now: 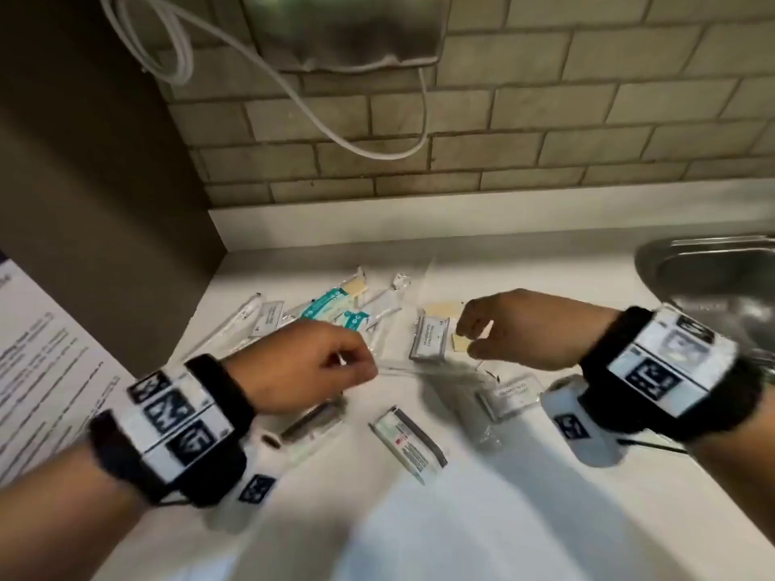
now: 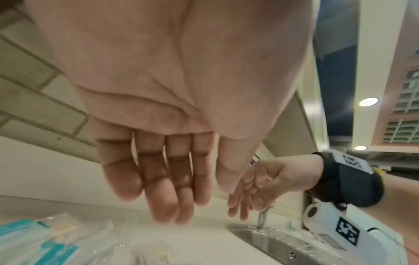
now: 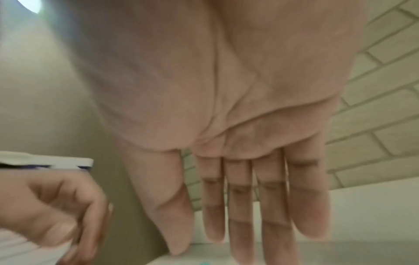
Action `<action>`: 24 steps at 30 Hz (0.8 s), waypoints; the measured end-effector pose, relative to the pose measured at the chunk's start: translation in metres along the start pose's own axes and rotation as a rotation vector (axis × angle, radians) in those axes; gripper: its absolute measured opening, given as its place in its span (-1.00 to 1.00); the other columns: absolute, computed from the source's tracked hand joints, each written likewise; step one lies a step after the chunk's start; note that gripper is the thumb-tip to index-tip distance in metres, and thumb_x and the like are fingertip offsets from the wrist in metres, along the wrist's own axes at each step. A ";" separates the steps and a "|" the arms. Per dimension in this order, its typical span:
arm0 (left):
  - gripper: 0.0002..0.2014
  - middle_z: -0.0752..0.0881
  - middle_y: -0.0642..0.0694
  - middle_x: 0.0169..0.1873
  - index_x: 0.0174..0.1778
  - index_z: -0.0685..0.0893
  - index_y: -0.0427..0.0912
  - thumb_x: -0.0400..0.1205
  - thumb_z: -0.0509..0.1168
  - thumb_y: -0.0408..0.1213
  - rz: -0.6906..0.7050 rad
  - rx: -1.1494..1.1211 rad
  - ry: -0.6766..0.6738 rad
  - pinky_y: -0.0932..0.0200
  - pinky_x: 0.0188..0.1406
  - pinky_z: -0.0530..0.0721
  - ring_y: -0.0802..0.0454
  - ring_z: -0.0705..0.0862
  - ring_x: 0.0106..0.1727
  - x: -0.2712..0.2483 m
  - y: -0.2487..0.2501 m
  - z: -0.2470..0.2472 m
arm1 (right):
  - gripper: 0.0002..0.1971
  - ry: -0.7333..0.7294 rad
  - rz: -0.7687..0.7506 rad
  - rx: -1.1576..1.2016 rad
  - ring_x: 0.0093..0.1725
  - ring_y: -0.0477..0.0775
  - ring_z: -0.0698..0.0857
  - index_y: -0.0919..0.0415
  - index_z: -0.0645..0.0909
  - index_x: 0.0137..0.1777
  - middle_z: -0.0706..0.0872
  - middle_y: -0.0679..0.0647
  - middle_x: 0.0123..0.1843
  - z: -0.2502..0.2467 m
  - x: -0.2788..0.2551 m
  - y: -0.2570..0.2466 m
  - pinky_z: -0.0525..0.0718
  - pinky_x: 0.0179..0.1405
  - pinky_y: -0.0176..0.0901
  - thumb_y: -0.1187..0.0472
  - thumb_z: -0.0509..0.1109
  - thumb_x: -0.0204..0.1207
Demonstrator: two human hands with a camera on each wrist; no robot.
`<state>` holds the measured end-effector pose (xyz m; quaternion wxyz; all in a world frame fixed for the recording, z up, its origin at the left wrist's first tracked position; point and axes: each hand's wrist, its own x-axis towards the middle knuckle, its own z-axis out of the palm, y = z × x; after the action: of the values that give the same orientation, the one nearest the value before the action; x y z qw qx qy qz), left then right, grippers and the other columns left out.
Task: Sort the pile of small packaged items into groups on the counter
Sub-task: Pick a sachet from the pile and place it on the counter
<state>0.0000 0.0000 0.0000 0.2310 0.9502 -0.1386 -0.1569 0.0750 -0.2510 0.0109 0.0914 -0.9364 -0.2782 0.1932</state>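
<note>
Small packets lie scattered on the white counter (image 1: 524,517). Teal-and-white packets (image 1: 331,312) and clear stick packets sit at the back left; the teal ones (image 2: 56,251) also show under my left wrist. A white labelled sachet (image 1: 432,339) and a tan packet (image 1: 459,343) lie below my right hand (image 1: 465,341), whose straight fingers (image 3: 240,215) hold nothing. My left hand (image 1: 360,362) hovers with loosely bent fingers (image 2: 158,197) at the end of a long clear packet (image 1: 419,369), gripping nothing that I can see. Nearer lie a red-and-white sachet (image 1: 409,440), a dark packet (image 1: 312,421) and another white sachet (image 1: 509,392).
A steel sink (image 1: 713,278) with a tap (image 2: 261,218) bounds the counter on the right. A printed sheet (image 1: 42,371) lies at the left edge. A white cable (image 1: 293,90) hangs down the tiled back wall. Bare counter lies in front of the packets.
</note>
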 end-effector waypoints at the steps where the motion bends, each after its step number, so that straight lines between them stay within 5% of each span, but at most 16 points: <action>1: -0.83 0.72 0.23 -0.21 -0.01 0.75 0.06 0.64 0.31 0.00 -0.005 -0.013 0.059 0.33 -0.14 0.60 0.29 0.66 -0.21 0.024 -0.001 -0.004 | -0.70 0.027 0.051 0.013 0.13 -0.04 0.64 0.02 0.60 0.32 0.68 -0.11 0.26 -0.001 0.016 0.008 0.55 -0.06 -0.31 0.08 0.37 0.60; 5: -0.76 0.75 0.04 0.05 0.13 0.73 -0.08 0.64 0.34 -0.05 -0.045 0.055 0.069 0.26 -0.04 0.55 0.11 0.68 -0.03 0.109 0.001 0.001 | -0.53 -0.091 0.209 -0.129 0.40 0.11 0.57 0.15 0.54 0.44 0.59 0.05 0.44 0.002 0.064 0.016 0.52 0.30 -0.14 0.13 0.47 0.53; 8: -0.57 0.72 -0.11 0.20 0.26 0.66 -0.17 0.63 0.31 0.07 -0.107 0.171 0.011 0.15 0.13 0.58 -0.06 0.66 0.17 0.157 -0.002 0.027 | -0.50 -0.249 0.207 -0.264 0.32 0.13 0.66 0.24 0.62 0.36 0.69 0.10 0.34 0.022 0.072 0.019 0.61 0.19 -0.13 0.11 0.56 0.43; 11: -0.39 0.73 -0.21 0.08 0.04 0.65 -0.29 0.56 0.25 0.28 -0.222 0.279 -0.086 0.09 -0.10 0.56 -0.15 0.65 -0.03 0.183 -0.008 0.054 | -0.48 -0.389 0.191 -0.297 0.15 0.10 0.70 0.22 0.64 0.28 0.75 0.08 0.24 0.044 0.062 0.029 0.61 -0.07 -0.17 0.18 0.64 0.31; 14: -0.38 0.72 -0.18 -0.13 -0.12 0.61 -0.21 0.41 0.34 0.38 -0.251 0.283 -0.048 0.14 -0.29 0.52 -0.12 0.63 -0.22 0.199 -0.017 0.070 | -0.48 -0.439 0.135 -0.324 0.05 0.12 0.68 0.14 0.60 0.19 0.76 0.08 0.12 0.057 0.054 0.041 0.64 0.00 -0.08 0.20 0.68 0.24; 17: -0.43 0.66 -0.13 -0.32 -0.22 0.61 -0.22 0.38 0.44 0.31 -0.279 0.279 -0.038 0.15 -0.37 0.52 -0.10 0.65 -0.30 0.207 -0.013 0.072 | -0.57 -0.416 0.075 -0.357 0.04 0.16 0.70 0.08 0.52 -0.01 0.75 0.09 0.00 0.060 0.055 0.046 0.68 0.06 0.00 0.15 0.68 0.23; 20: -0.52 0.64 -0.11 -0.36 -0.32 0.55 -0.19 0.40 0.49 0.18 -0.283 0.274 -0.058 0.13 -0.33 0.55 -0.10 0.65 -0.29 0.211 -0.009 0.068 | -0.57 -0.424 0.052 -0.343 -0.11 0.12 0.64 0.10 0.51 -0.03 0.67 0.04 -0.14 0.062 0.058 0.049 0.62 -0.08 -0.05 0.15 0.69 0.23; 24: -0.64 0.76 -0.16 -0.04 0.01 0.67 -0.24 0.44 0.52 -0.09 -0.263 0.220 -0.018 0.07 -0.08 0.69 -0.12 0.72 -0.05 0.206 -0.012 0.056 | -0.61 -0.418 0.069 -0.277 -0.15 0.11 0.60 0.15 0.58 0.03 0.65 0.04 -0.18 0.063 0.061 0.049 0.56 -0.13 -0.09 0.20 0.66 0.27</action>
<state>0.1698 -0.0814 -0.1010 0.1020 0.9782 -0.0314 -0.1781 0.1197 -0.2534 -0.0789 -0.1040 -0.8887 -0.2826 0.3458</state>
